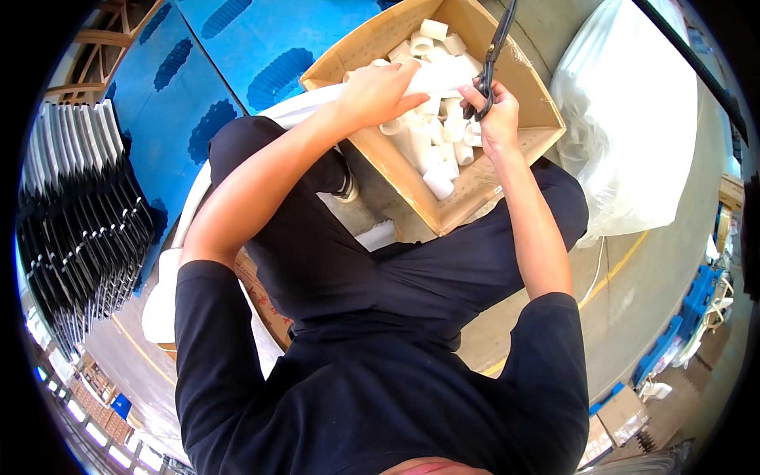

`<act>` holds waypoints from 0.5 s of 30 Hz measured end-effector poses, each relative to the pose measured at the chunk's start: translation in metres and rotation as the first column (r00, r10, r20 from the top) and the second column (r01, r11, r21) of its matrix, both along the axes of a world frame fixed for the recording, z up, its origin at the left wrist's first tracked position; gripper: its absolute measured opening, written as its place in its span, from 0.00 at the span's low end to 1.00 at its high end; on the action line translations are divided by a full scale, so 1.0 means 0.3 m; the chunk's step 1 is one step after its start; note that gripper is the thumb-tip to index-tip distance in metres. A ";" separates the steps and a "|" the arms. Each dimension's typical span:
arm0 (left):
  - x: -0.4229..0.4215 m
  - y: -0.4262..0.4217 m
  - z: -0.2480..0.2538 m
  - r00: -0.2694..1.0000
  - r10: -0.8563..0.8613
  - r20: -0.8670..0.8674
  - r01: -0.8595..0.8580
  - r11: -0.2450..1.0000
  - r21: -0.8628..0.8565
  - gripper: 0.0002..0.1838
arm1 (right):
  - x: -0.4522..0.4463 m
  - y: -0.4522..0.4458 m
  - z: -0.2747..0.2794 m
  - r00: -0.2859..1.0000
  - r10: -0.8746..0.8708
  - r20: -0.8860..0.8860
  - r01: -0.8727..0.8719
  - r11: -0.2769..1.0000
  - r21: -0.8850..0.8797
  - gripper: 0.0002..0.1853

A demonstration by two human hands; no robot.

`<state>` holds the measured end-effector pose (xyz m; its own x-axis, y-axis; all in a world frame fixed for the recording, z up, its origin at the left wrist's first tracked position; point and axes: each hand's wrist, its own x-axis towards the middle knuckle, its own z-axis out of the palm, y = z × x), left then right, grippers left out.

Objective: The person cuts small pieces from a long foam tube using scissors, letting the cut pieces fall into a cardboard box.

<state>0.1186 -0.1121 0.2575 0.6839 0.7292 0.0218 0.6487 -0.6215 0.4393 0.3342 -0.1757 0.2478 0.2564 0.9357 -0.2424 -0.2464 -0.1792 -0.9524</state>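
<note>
My left hand is closed around a long white tube, which looks like soft foam. Its end stretches out over the cardboard box, towards my right hand. My right hand grips a pair of black-handled scissors by the finger loops, with the blades pointing away and up. Below both hands, many short cut white tube pieces lie heaped in the box. The tube's other part curves back along my left leg.
Blue panels with dark ribbed patches lie at the left, by stacked black-and-white frames. A big translucent plastic bag stands right of the box. One white piece is on the floor between my legs.
</note>
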 end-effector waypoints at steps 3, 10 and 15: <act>0.004 0.018 -0.007 0.992 -0.030 0.126 0.030 1.000 0.002 0.26 | -0.012 -0.003 0.010 1.000 0.009 0.021 -0.010 0.999 0.031 0.16; 0.056 -0.014 -0.007 0.970 -0.059 0.237 0.051 0.998 0.039 0.33 | -0.012 0.015 -0.005 0.999 0.000 -0.039 0.006 0.989 0.146 0.15; 0.030 -0.001 -0.026 0.981 -0.091 0.172 0.100 0.994 -0.044 0.40 | -0.026 0.019 -0.002 0.998 -0.059 -0.018 0.061 0.983 0.175 0.13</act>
<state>0.1277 -0.1126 0.2495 0.7397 0.6643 0.1071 0.5009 -0.6499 0.5716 0.3265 -0.1701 0.2471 0.3110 0.9471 -0.0795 -0.2642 0.0058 -0.9645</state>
